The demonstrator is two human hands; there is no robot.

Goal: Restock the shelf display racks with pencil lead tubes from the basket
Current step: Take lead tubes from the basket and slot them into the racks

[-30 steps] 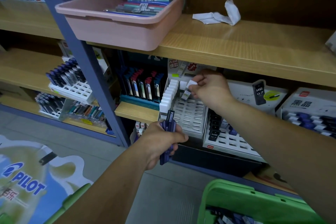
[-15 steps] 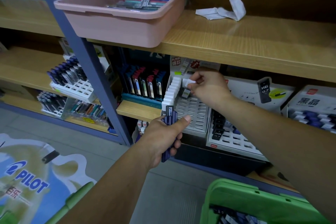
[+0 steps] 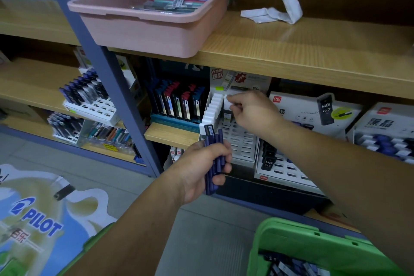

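**White tube pinched at rack top, blue bundle gripped below**

- Right hand (image 3: 253,110): the fingers are curled, and a white-capped tube (image 3: 228,101) is pinched between thumb and fingertips. Its white end is seen at 9 o'clock of the knuckles, over the top rows of the white display rack (image 3: 243,149).
- Left hand (image 3: 201,170): the fingers are wrapped round a bundle of dark blue lead tubes (image 3: 213,154), held upright. Their ends stick out at 12 o'clock of the fist, in front of the rack's lower left corner.
- A column of white tubes (image 3: 212,110) is seated along the rack's left edge, just beside the pinched tube.
- Black HB 0.7 tubes (image 3: 267,159) are noted at 5 o'clock of the right hand, in the neighbouring rack.
- Green basket (image 3: 313,242): at 5 o'clock of the frame, with more tubes lying in it.
- The rack is overhung at 12 o'clock by the upper wooden shelf (image 3: 302,51), on which a pink tub (image 3: 143,29) and crumpled white paper (image 3: 275,12) are set.
- The rack's right edge is covered by the right wrist.
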